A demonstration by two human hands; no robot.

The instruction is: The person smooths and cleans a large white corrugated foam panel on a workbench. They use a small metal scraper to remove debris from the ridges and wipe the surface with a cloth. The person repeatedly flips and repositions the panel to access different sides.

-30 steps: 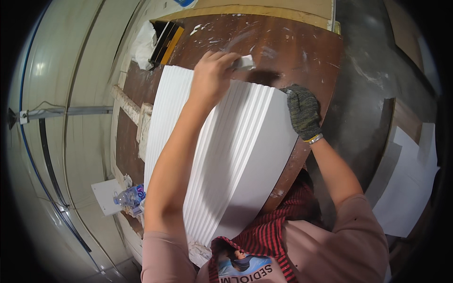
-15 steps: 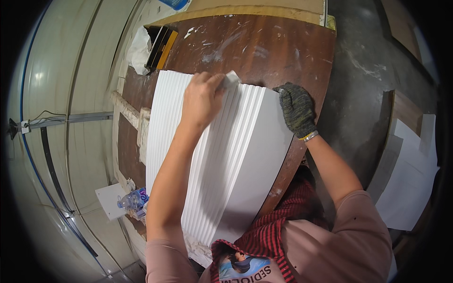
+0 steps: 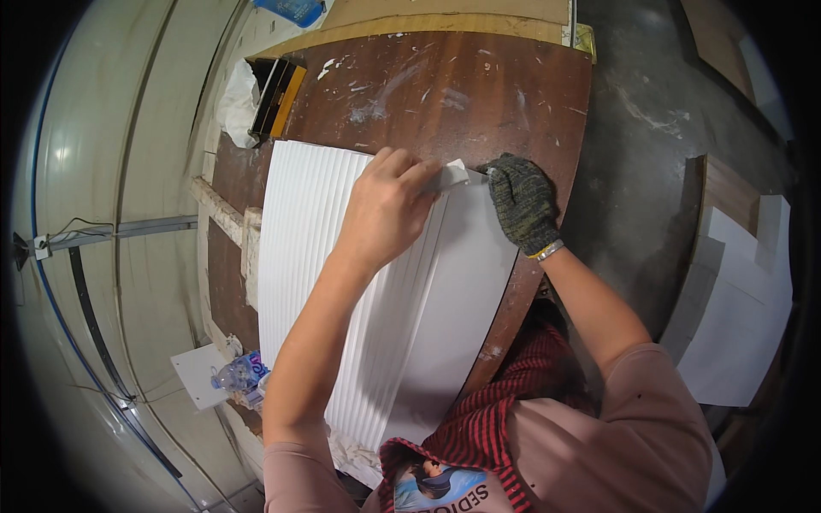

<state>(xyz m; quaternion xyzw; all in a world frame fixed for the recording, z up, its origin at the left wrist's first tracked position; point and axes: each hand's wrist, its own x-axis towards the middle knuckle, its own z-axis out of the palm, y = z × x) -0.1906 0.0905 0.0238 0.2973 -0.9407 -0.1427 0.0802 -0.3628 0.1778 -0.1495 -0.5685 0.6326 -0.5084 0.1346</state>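
A white ribbed panel (image 3: 376, 282) lies flat on the brown, paint-flecked tabletop (image 3: 445, 94), running from the near edge by the person's chest out toward the middle. Its left part is grooved lengthwise; its right part is smooth.

The left hand (image 3: 389, 209) is bare and rests on the far end of the panel, fingers (image 3: 409, 171) curled around a small white block (image 3: 451, 175) that it presses against the panel's far right corner. The right hand (image 3: 523, 203) wears a dark knit glove and sits at the panel's far right edge, just beside the block. Its fingers are bent down onto the edge, with a small dark tip showing at the fingertips; whether they grip anything cannot be told.

At the far left of the tabletop lies a black-and-yellow tool (image 3: 278, 98) beside a crumpled white bag (image 3: 235, 98). A wooden batten (image 3: 227, 214) juts out on the left side. Near the left, below the tabletop, a plastic bottle (image 3: 239, 374) lies next to a white square (image 3: 201, 376). White boards (image 3: 740, 316) lean on the right, well apart from the panel.
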